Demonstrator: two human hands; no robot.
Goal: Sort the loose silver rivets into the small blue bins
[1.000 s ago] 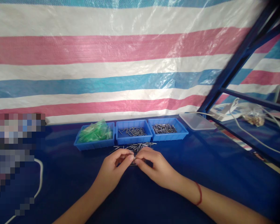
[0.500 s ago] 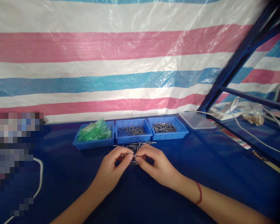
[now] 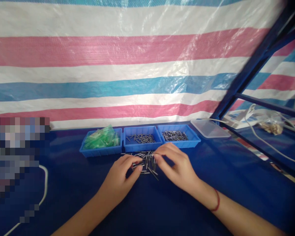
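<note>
Blue tabletop point(image 3: 64, 183) now: hands have parted; left hand point(image 3: 120, 178) fingers bunched on loose pins point(image 3: 147, 159), hold unclear, right hand point(image 3: 180, 167) fingers apart

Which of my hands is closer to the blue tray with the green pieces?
Left. The left hand sits in front and right of the blue tray of green pieces, fingertips at the loose metal pins; the right hand lies farther right, beyond those pins.

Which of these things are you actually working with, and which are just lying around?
In use: loose pins under left hand and right hand; blue trays behind them.
Lying about: clear lid, white cable, plastic bag.
</note>
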